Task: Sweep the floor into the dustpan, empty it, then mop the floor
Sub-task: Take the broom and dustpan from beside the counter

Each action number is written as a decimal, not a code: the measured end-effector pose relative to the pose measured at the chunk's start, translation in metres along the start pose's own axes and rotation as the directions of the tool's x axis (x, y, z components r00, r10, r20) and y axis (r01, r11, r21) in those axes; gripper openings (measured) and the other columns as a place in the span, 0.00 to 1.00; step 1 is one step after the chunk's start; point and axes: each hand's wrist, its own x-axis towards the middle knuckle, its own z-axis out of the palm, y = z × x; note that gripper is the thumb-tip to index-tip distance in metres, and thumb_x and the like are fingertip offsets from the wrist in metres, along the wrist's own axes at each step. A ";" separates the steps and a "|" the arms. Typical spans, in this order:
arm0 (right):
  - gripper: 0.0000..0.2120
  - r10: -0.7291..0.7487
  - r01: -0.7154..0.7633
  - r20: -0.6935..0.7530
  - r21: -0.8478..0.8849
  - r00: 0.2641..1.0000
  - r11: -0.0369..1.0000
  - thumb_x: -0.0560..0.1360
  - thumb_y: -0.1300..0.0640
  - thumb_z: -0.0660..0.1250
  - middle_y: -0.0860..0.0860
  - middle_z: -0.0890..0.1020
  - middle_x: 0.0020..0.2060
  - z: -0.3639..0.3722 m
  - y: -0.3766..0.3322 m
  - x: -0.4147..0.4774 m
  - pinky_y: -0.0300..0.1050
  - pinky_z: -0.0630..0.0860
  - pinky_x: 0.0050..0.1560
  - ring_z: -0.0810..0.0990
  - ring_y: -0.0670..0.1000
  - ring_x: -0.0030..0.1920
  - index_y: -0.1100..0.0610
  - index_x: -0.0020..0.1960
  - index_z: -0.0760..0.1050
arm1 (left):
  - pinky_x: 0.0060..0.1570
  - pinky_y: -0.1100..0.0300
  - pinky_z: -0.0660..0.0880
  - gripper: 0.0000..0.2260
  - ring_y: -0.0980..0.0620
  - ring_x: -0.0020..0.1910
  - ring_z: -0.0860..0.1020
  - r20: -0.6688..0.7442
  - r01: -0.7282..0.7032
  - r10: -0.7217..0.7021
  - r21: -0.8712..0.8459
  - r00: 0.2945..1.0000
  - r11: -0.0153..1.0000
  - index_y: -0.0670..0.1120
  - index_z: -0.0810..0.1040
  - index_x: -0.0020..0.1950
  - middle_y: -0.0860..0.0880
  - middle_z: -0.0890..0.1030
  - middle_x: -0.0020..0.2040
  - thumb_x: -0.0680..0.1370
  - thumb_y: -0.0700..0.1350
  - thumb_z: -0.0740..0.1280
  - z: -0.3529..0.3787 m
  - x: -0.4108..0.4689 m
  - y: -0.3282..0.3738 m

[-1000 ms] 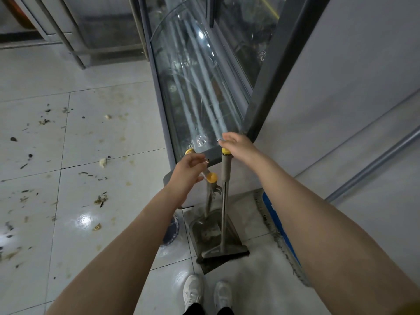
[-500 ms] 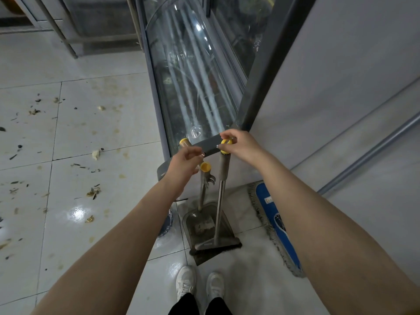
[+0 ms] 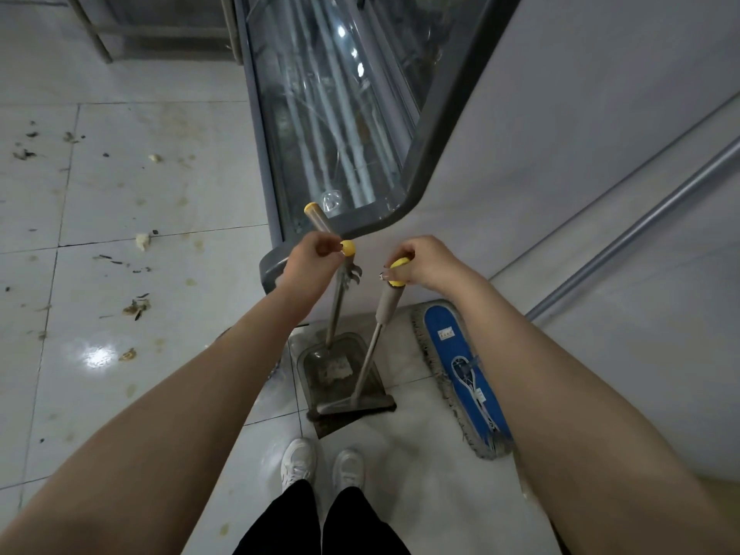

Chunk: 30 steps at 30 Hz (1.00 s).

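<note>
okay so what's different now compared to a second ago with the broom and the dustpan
The right hand has pulled the broom handle rightward, away from the dustpan handle, so the two now stand apart and the broom leans. The left hand keeps its hold on the dustpan handle. The broom head, blue mop and floor debris stay put.

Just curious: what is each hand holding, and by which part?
Right hand: broom, by its yellow-capped handle top. Left hand: dustpan, near its handle top.
</note>
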 end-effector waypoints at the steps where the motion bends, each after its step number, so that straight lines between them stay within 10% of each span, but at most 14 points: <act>1: 0.07 0.023 -0.023 -0.001 -0.005 1.000 1.000 0.68 0.55 0.76 0.46 0.78 0.41 0.000 0.000 -0.002 0.46 0.78 0.50 0.77 0.50 0.48 0.50 0.40 0.77 | 0.46 0.61 0.72 0.10 0.54 0.48 0.75 0.006 0.003 -0.003 0.001 1.000 1.000 0.46 0.75 0.58 0.51 0.78 0.53 0.77 0.40 0.64 -0.001 -0.003 -0.001; 8: 0.13 0.302 -0.309 0.066 0.190 0.951 0.932 0.69 0.56 0.75 0.56 0.79 0.51 0.004 -0.004 -0.020 0.54 0.80 0.51 0.78 0.56 0.53 0.59 0.50 0.76 | 0.57 0.49 0.75 0.07 0.49 0.55 0.76 0.013 0.045 -0.045 -0.006 0.999 0.999 0.48 0.74 0.54 0.51 0.78 0.52 0.77 0.41 0.65 -0.011 -0.021 -0.006; 13: 0.12 0.576 -0.646 0.333 0.152 0.746 0.748 0.71 0.60 0.73 0.58 0.72 0.52 0.010 -0.007 -0.036 0.54 0.78 0.56 0.74 0.58 0.58 0.59 0.47 0.70 | 0.58 0.50 0.75 0.09 0.50 0.53 0.76 0.015 0.060 -0.060 -0.012 0.998 0.998 0.45 0.75 0.57 0.48 0.79 0.54 0.77 0.40 0.65 -0.013 -0.028 -0.012; 22: 0.05 0.509 -0.847 0.684 0.346 0.522 0.404 0.75 0.68 0.66 0.67 0.71 0.51 0.052 0.031 -0.067 0.55 0.79 0.36 0.72 0.67 0.64 0.66 0.49 0.69 | 0.62 0.51 0.73 0.11 0.49 0.58 0.76 0.025 0.088 -0.087 -0.013 0.996 0.996 0.43 0.76 0.59 0.49 0.79 0.55 0.77 0.39 0.65 -0.015 -0.038 -0.022; 26: 0.21 0.494 -0.898 0.750 0.374 0.439 0.230 0.78 0.65 0.62 0.69 0.72 0.49 0.084 0.055 -0.075 0.41 0.80 0.30 0.82 0.55 0.42 0.73 0.66 0.60 | 0.63 0.50 0.72 0.11 0.50 0.57 0.76 0.032 0.106 -0.105 -0.002 0.994 0.994 0.42 0.76 0.59 0.46 0.79 0.57 0.77 0.38 0.65 -0.012 -0.042 -0.025; 30: 0.08 0.483 -0.898 0.765 0.423 0.426 0.122 0.78 0.64 0.62 0.67 0.72 0.47 0.098 0.067 -0.075 0.38 0.76 0.21 0.76 0.50 0.25 0.70 0.48 0.70 | 0.64 0.50 0.72 0.11 0.51 0.57 0.76 0.048 0.105 -0.105 0.010 0.993 0.994 0.41 0.76 0.60 0.45 0.78 0.58 0.77 0.37 0.64 -0.010 -0.043 -0.027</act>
